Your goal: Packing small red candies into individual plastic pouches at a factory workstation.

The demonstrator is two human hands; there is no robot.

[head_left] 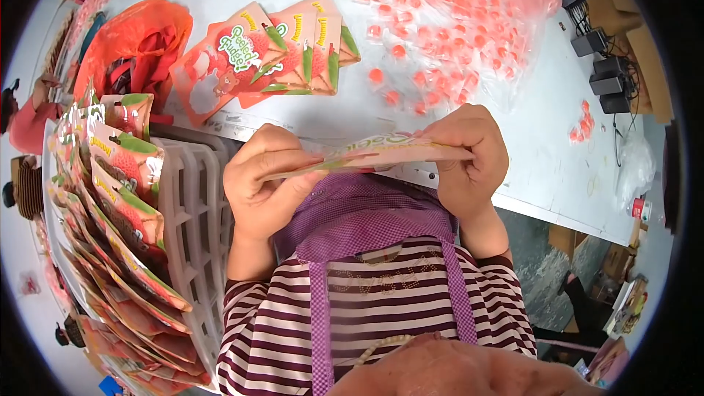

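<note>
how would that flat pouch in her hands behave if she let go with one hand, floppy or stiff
Probably floppy: the flat pouch looks thin and edge-on, spanning between the left hand and right hand with a slight bow. It seems light, likely empty. Its glossy film, like the fanned pouches on the table, may be slippery.

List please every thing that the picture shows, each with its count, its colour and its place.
held pouch: one, red and green, flat between both hands
empty pouches: a fanned few, red with green, on the table
wrapped candies: too many to count, red, in a clear bag at the far right
white table: one, ahead
filled pouches: a long row, red and green, at the left on a white crate
orange bag: one, far left on the table
black boxes: a few, far right
left hand: one, on the pouch's left end
right hand: one, on its right end
</note>
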